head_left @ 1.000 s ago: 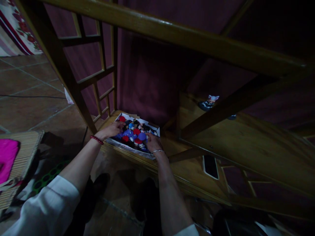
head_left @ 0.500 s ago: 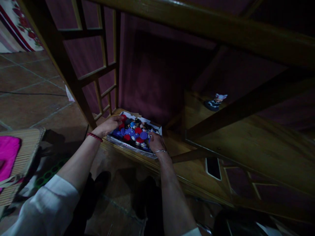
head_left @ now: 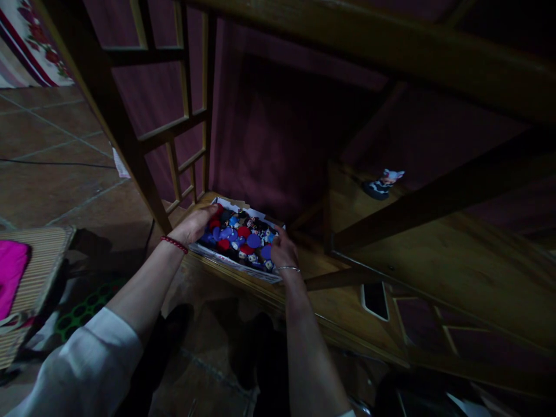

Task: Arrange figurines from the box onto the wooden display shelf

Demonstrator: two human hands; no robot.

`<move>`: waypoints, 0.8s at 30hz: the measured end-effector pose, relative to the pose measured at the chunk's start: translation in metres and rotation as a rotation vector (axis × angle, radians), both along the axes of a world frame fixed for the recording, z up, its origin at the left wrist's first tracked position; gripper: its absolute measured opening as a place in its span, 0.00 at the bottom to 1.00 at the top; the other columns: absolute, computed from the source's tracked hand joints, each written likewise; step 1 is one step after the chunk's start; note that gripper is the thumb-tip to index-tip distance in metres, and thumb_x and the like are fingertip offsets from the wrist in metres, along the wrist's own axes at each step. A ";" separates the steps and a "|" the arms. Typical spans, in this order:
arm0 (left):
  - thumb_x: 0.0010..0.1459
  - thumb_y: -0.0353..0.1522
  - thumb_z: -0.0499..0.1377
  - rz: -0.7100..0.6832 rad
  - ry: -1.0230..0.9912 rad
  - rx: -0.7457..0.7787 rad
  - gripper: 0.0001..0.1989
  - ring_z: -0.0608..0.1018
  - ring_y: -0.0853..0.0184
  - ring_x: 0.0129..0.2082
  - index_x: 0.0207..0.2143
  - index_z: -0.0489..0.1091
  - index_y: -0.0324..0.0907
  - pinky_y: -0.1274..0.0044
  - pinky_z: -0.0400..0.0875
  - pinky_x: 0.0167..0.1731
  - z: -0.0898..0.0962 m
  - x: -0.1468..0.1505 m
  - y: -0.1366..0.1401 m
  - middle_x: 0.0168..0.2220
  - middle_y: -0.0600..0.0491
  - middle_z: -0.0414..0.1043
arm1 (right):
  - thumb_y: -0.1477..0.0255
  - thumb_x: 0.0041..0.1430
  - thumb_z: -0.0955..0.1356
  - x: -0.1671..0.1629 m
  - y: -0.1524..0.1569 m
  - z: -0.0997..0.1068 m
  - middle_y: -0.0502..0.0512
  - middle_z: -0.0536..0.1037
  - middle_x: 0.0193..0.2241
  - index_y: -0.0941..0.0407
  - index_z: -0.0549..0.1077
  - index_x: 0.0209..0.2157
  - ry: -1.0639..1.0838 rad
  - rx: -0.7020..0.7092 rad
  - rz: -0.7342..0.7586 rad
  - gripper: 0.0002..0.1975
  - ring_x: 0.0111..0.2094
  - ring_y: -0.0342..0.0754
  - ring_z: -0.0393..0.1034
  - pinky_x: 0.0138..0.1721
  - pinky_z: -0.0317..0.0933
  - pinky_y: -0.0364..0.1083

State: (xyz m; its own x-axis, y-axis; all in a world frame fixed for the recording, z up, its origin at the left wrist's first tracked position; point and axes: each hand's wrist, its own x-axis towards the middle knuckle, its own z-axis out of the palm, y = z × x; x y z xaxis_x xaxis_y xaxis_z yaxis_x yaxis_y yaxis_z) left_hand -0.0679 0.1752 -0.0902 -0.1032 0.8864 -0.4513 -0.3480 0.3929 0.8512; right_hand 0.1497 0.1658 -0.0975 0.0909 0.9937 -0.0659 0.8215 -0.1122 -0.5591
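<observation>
A shallow white cardboard box (head_left: 230, 264) sits on the low wooden shelf, packed with small figurines (head_left: 254, 240) that have red, blue and black parts. My left hand (head_left: 196, 225), with a red bead bracelet, grips the left end of the box, its fingers reaching along the rim beside red pieces. At the opposite end my right hand (head_left: 285, 250), wearing a thin silver bracelet, is closed around the box's right edge. Some fingertips are hidden by the box and the hands. Dim light blurs the figurines' details.
A single figurine (head_left: 384, 184) stands on the raised wooden shelf (head_left: 434, 249) to the right. A phone (head_left: 375, 300) lies on the lower shelf. Wooden lattice (head_left: 185, 124) rises at left. A woven-top seat (head_left: 43, 272) holds pink cloth (head_left: 12, 272).
My right hand has moved from over the figurines to the box's right end. My left hand has shifted slightly at the left end, its fingers now along the rim.
</observation>
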 end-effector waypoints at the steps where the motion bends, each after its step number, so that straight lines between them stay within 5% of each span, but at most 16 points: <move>1: 0.55 0.34 0.54 -0.003 -0.002 -0.007 0.09 0.73 0.66 0.43 0.37 0.69 0.40 0.78 0.68 0.38 -0.003 0.002 0.000 0.41 0.49 0.73 | 0.76 0.56 0.56 0.001 0.001 0.000 0.54 0.70 0.47 0.53 0.61 0.53 0.044 -0.004 -0.054 0.23 0.46 0.47 0.65 0.48 0.57 0.46; 8: 0.50 0.34 0.59 -0.020 0.056 0.042 0.14 0.74 0.65 0.41 0.40 0.69 0.41 0.79 0.71 0.32 -0.029 0.005 0.009 0.45 0.49 0.71 | 0.73 0.55 0.56 0.006 0.011 -0.021 0.52 0.68 0.50 0.53 0.61 0.52 0.300 0.058 -0.131 0.22 0.49 0.45 0.63 0.52 0.55 0.46; 16: 0.49 0.36 0.59 -0.037 0.100 0.069 0.16 0.73 0.63 0.43 0.41 0.70 0.39 0.76 0.71 0.35 -0.024 0.005 0.006 0.44 0.46 0.71 | 0.75 0.53 0.57 0.001 0.018 -0.039 0.53 0.69 0.49 0.54 0.63 0.52 0.432 0.053 -0.112 0.23 0.49 0.45 0.64 0.50 0.58 0.46; 24: 0.42 0.36 0.64 -0.054 0.211 0.130 0.15 0.72 0.64 0.44 0.34 0.72 0.40 0.76 0.66 0.44 -0.017 0.008 0.001 0.40 0.49 0.74 | 0.78 0.52 0.60 -0.008 0.019 -0.034 0.50 0.72 0.45 0.52 0.67 0.48 -0.048 0.034 0.152 0.21 0.49 0.46 0.62 0.52 0.53 0.45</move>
